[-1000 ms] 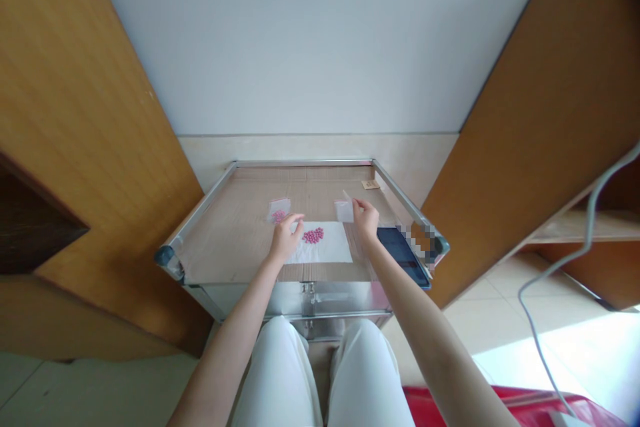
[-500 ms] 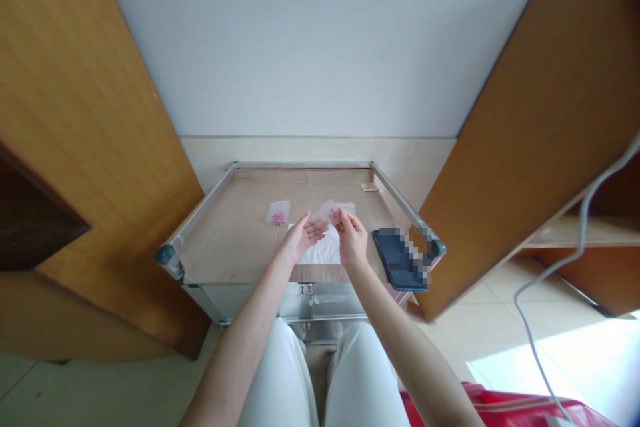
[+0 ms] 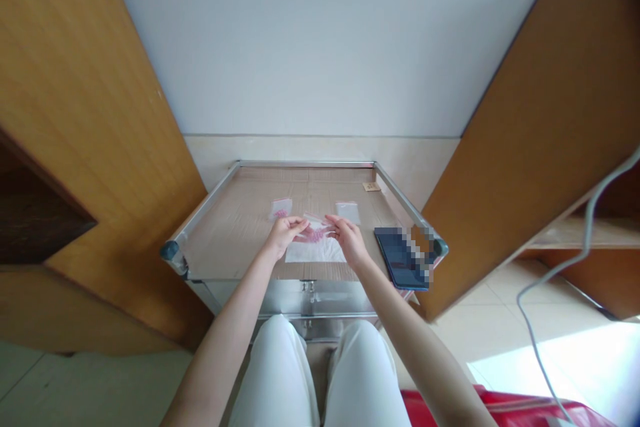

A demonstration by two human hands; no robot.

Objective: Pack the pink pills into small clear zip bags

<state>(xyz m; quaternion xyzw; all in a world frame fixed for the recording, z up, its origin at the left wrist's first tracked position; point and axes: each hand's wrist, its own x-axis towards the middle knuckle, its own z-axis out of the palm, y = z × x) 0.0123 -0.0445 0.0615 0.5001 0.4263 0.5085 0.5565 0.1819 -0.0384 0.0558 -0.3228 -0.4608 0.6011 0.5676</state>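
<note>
Between my two hands a small clear zip bag (image 3: pixel 316 235) with pink beads at its bottom is held up over a white sheet (image 3: pixel 313 252). My left hand (image 3: pixel 287 233) pinches the bag's left side. Its right side is gripped by the fingers of my right hand (image 3: pixel 346 237). Behind my left hand lies another clear bag with pink beads (image 3: pixel 281 209), partly hidden by the fingers. A flat clear bag (image 3: pixel 347 212) with a pinkish top edge lies beyond my right hand; I see nothing in it.
The brown-topped table (image 3: pixel 225 240) has a metal rim along its back and sides. A dark tablet (image 3: pixel 400 260), partly blurred out, lies at the right edge. A small tan card (image 3: pixel 371 187) sits at the back right. Wooden cabinets (image 3: pixel 500 113) flank the table.
My left hand has gone from spread fingers to pinching the bag. Both hands now hold it stretched between them, with the beads showing. The flat bag behind is in fuller view.
</note>
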